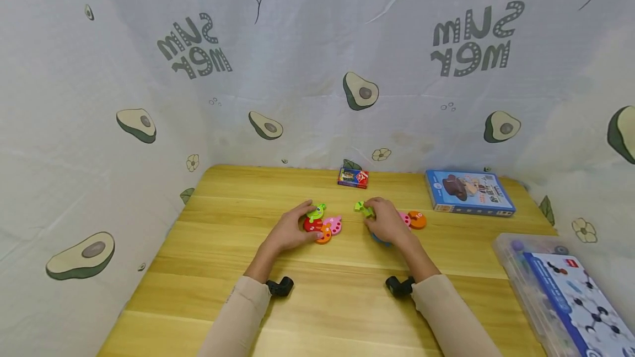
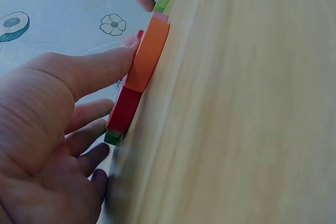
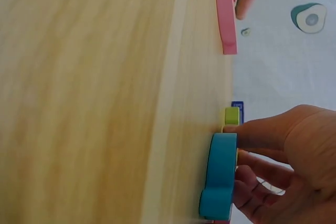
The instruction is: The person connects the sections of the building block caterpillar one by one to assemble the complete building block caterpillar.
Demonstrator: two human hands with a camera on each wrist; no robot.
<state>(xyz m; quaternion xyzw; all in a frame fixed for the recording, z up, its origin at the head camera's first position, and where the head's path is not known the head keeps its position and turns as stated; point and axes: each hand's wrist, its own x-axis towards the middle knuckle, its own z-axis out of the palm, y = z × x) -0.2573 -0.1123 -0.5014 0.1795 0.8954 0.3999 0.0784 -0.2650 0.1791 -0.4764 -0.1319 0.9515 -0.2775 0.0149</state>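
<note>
Several flat, brightly coloured wooden puzzle pieces, some numbered, lie in two groups. My left hand (image 1: 290,228) curves around the left group, index finger by the green face piece (image 1: 316,212) and thumb on the orange piece (image 2: 148,56). Within that group are a red piece (image 1: 312,225) and a pink spotted piece (image 1: 333,225). My right hand (image 1: 387,222) pinches a light green piece (image 1: 364,208) between thumb and fingers, low at the table. A blue piece (image 3: 220,174) lies beneath this hand, partly hidden in the head view. Another orange piece (image 1: 417,220) shows just right of it.
A small card box (image 1: 353,178) lies at the back of the wooden table (image 1: 327,302). The blue picture box (image 1: 470,193) is at the back right. Near the right edge sits a clear plastic case (image 1: 533,291) with a molecule-printed booklet (image 1: 585,302) on it. Printed cloth hangs behind.
</note>
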